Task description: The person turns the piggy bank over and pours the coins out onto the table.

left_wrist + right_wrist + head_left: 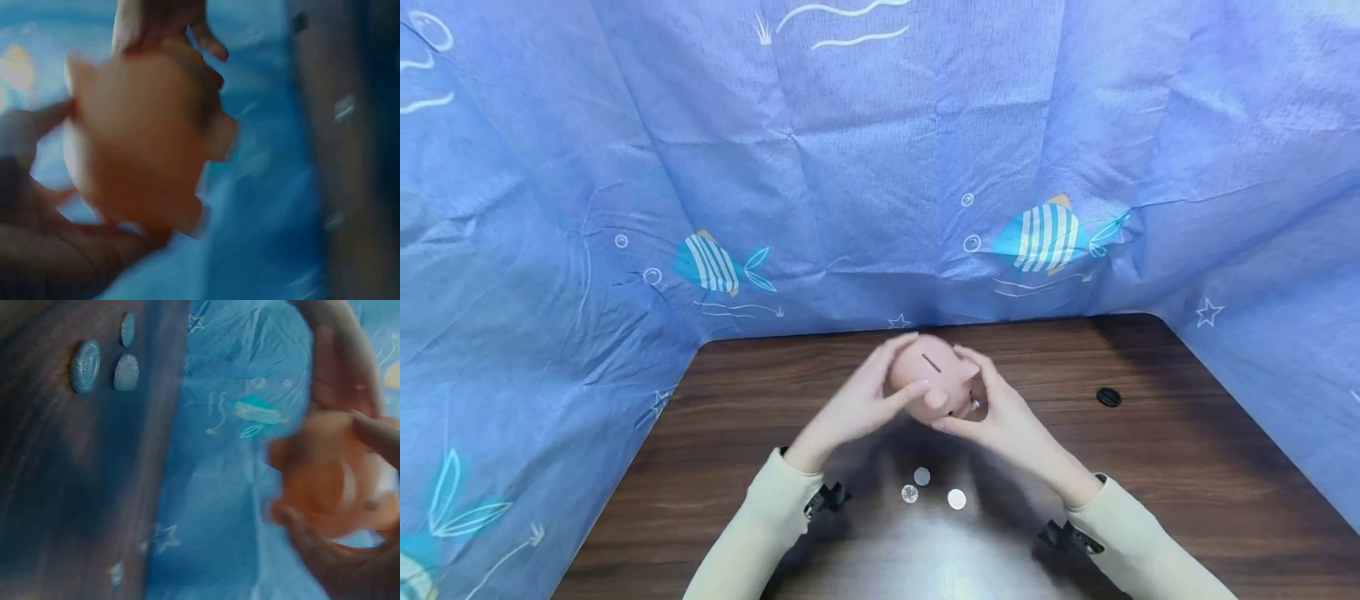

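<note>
A pink piggy bank (925, 379) is held between both hands, raised off the table and tilted, with its coin slot facing up in the head view. My left hand (857, 408) grips its left side, thumb across the front. My right hand (1011, 421) grips the opposite side near the snout, thumb below and fingers above. In the right wrist view the piggy bank (325, 481) is blurred, its round snout showing. The left wrist view shows its body (144, 137) and stubby feet, also blurred. Below the hands lie three silver coins (957, 499).
A black oval stopper (1108, 397) lies on the right part of the dark wooden table (760, 392). Another small shiny piece (976, 405) shows beside the piggy bank, partly hidden by the right hand. Blue fish-print cloth (865, 208) walls the back and sides.
</note>
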The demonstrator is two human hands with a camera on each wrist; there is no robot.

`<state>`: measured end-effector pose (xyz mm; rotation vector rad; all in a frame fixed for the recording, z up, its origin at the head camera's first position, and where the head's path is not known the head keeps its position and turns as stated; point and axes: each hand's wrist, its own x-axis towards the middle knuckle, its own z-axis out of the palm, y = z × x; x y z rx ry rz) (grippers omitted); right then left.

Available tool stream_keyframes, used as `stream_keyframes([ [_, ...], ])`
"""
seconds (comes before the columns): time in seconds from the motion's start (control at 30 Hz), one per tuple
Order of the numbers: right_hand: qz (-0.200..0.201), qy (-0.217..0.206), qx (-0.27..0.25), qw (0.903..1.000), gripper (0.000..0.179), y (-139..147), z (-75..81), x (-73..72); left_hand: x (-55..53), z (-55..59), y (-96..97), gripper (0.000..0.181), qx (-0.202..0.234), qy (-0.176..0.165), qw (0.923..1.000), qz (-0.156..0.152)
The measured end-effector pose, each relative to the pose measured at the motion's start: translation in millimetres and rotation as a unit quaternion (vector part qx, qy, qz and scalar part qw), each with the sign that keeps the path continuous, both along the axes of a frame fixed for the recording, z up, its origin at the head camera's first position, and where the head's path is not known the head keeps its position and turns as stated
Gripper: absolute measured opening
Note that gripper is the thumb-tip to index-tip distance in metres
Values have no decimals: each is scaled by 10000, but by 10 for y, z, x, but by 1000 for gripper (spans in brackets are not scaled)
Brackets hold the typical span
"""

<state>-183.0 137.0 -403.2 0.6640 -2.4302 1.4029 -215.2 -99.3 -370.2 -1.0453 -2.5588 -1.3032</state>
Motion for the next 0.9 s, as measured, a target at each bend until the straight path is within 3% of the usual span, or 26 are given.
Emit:
stream_keyframes([
  [0.07,-45,-495,226,9985,83,-3,-91,-23,-60,-232,73,64,-50,-823,9965,131],
  [0.17,-51,-497,508,9975,67,-13,-203,-35,-72,-518,136,57,192,-1713,9850,117],
  [0.23,-15,-458,450,9979,62,-36,-207,-41,-69,-626,142,51,525,-2067,9768,201],
  [0.3,-102,-246,469,9985,58,-59,-166,-49,-74,-663,135,47,866,-2125,9731,220],
  [0.43,-384,91,362,9986,60,-92,-45,-49,-98,-582,108,45,1222,-1562,9798,246],
  [0.57,-626,-179,130,9978,79,-108,50,10,-63,-405,61,47,1272,-785,9885,224],
  [0.7,-233,-261,-195,9992,96,-127,113,85,65,-131,2,57,1317,-11,9913,11],
  [0.8,413,512,-559,9963,104,-145,149,129,168,104,-43,69,1161,688,9898,-465],
  [0.83,664,918,-752,9907,105,-156,160,140,200,173,-59,74,1048,915,9880,-665],
  [0.9,1074,1880,-1115,9699,105,-180,202,162,262,296,-89,88,808,1300,9813,-1167],
])
